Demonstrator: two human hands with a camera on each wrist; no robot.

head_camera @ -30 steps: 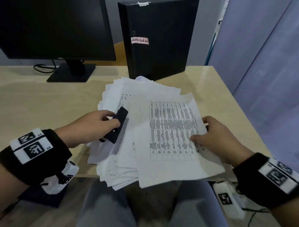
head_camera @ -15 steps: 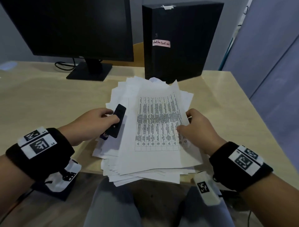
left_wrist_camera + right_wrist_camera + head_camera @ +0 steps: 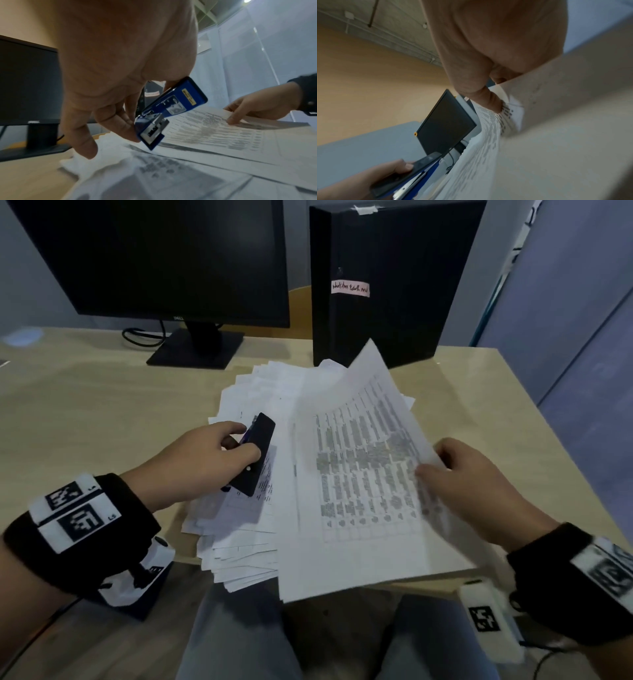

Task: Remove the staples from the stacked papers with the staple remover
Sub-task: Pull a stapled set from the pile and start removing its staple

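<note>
- left hand (image 3: 202, 460) grips staple remover (image 3: 255, 453) above left side of papers (image 3: 260, 392); its long axis runs near-to-far, far end tipped right
- right hand (image 3: 472, 484) pinches printed top sheet (image 3: 359, 491) at right edge, far corner lifted

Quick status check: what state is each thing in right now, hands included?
Blue and black staple remover: gripped, raised above the papers.
Left hand: grips the staple remover.
Printed top sheet with table text: right edge lifted, curling.
Right hand: pinches the top sheet's edge.
White paper stack: fanned, overhanging the desk edge.
Black monitor: screen dark.
</note>
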